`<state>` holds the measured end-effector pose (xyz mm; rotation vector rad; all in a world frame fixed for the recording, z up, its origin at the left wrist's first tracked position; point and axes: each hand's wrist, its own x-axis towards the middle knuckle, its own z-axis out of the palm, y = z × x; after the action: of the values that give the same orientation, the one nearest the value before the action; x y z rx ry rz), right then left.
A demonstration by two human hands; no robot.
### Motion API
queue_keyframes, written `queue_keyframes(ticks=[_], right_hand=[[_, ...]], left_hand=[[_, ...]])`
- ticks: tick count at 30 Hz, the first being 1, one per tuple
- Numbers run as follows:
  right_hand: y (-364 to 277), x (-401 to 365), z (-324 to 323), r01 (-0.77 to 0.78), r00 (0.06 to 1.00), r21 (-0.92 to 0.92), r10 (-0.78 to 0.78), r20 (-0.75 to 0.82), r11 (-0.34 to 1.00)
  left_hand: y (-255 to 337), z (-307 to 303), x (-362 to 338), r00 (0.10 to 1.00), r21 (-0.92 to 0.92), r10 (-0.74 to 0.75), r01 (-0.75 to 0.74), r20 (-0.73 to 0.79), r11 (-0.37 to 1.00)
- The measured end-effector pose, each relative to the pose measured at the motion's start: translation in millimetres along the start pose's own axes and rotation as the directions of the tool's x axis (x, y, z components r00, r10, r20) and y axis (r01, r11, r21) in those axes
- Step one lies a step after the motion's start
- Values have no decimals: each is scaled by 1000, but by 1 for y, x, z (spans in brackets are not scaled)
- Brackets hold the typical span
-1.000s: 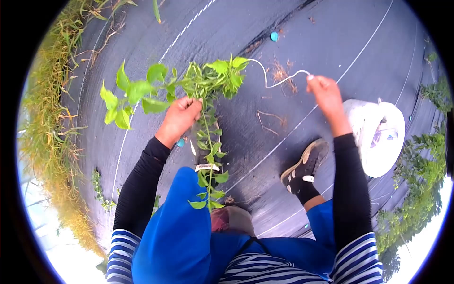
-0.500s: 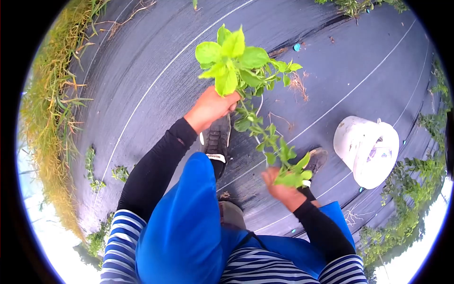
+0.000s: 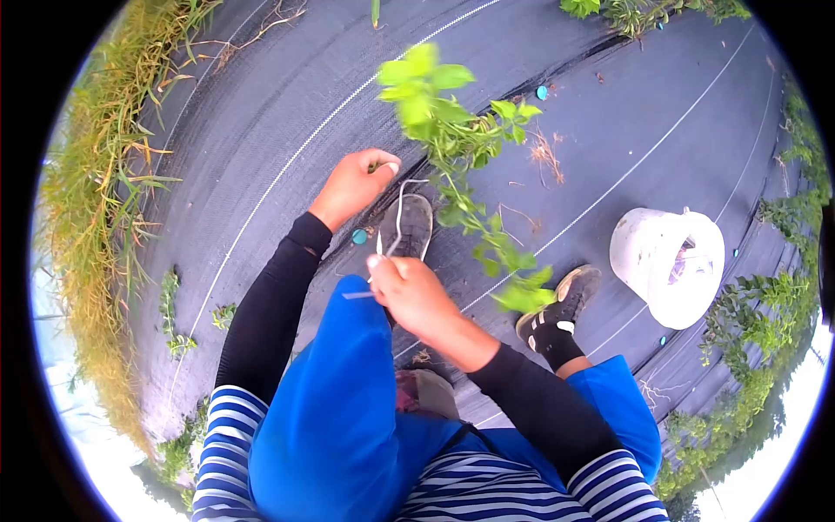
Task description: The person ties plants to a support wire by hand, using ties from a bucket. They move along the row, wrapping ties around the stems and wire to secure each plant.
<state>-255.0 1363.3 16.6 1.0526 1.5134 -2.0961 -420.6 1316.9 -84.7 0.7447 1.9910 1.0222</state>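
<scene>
Head view: the left hand (image 3: 352, 185) has its fingers closed on the stem end of a leafy sprig (image 3: 452, 130), which is held above the black ground cover (image 3: 261, 104). The right hand (image 3: 416, 294) pinches a white string (image 3: 399, 213) above the blue-clad knee — the string loops up towards the sprig.

Loose bright blue trousers (image 3: 330, 409) cover both knees. Behind the trousers is a blue-and-white striped top (image 3: 487, 498). Its short sleeves lie over tight black sleeves (image 3: 261, 322) that end at the left hand (image 3: 352, 184) and the right hand (image 3: 416, 291). Beyond the trousers are dark shoes (image 3: 407, 224) with pale soles, and a black sock (image 3: 557, 350) shows at the right ankle.
</scene>
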Motion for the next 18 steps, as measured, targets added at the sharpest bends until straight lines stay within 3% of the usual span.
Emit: queue_keyframes(ticks=[1, 2, 5, 7, 9, 10, 12, 13, 14, 15, 16, 17, 18], right_hand=[[-1, 9, 13, 5, 1000, 84, -5, 10, 996], [-1, 21, 24, 11, 1000, 133, -12, 7, 991], [-7, 47, 56, -5, 999, 193, 12, -36, 981], [-28, 54, 62, -9, 998, 98, 14, -54, 995], [-41, 68, 68, -120, 992, 47, 122, -34, 992], [-44, 82, 74, -121, 992, 45, 122, -39, 992], [-56, 116, 80, -186, 982, 266, 170, 85, 946], [-64, 125, 74, -181, 983, 263, 166, 79, 948], [-74, 135, 68, -175, 974, 831, -30, 224, 528], [-84, 150, 60, -246, 943, 955, -270, 196, -165], [-120, 152, 4, -632, 580, 666, -328, 746, 396], [-159, 154, 1, -104, 931, 448, -71, 358, 888], [-192, 151, -28, -76, 913, 363, -82, 401, 929]], left_hand=[[-1, -2, -4, 992, 30, 96, -94, -79, 995], [-2, -1, -10, 998, -1, -12, 12, -65, 1000], [6, 6, -28, 997, -72, -54, 58, 52, 996], [7, 9, -27, 1000, -55, 3, -3, -7, 998], [-2, 15, -17, 967, -81, -31, 11, -253, 997], [-5, 12, -8, 966, -168, -119, 81, -231, 983], [-9, 3, 9, 956, -75, -54, 34, -290, 997], [0, -2, 18, 938, 24, 12, -4, -346, 1000], [8, -10, 27, 940, 219, -45, 126, -338, 968], [-17, -9, 45, 942, 216, -43, 120, -334, 969], [-51, -7, 67, 902, 463, 258, -76, -346, 883], [-84, -3, 86, 793, 681, 537, -225, -287, 696], [-62, -9, 98, 786, 676, 538, -221, -303, 703]])
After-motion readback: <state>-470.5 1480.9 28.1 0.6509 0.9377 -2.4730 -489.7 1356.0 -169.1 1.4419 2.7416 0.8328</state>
